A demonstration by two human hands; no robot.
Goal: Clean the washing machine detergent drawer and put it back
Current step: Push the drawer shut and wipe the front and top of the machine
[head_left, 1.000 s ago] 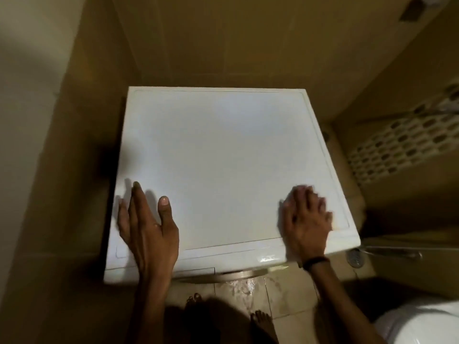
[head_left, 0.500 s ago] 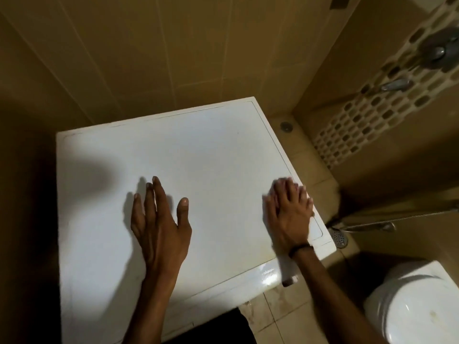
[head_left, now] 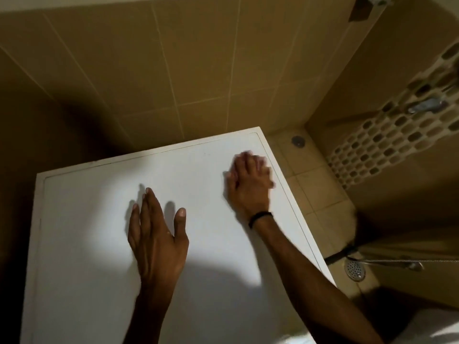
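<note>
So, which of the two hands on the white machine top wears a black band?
The right hand, nearer the tiled floor: a thin black band circles its wrist. The left hand has a bare wrist.

The only camera, worn on the person's head, is looking steeply down from close above the white washing machine top (head_left: 87, 232), which is filling the frame from 6 to 9 o'clock. It is facing the tiled wall (head_left: 198, 70) at 12 o'clock, while the wide angle is taking in the floor drain (head_left: 355, 269) at 4 o'clock.
</note>
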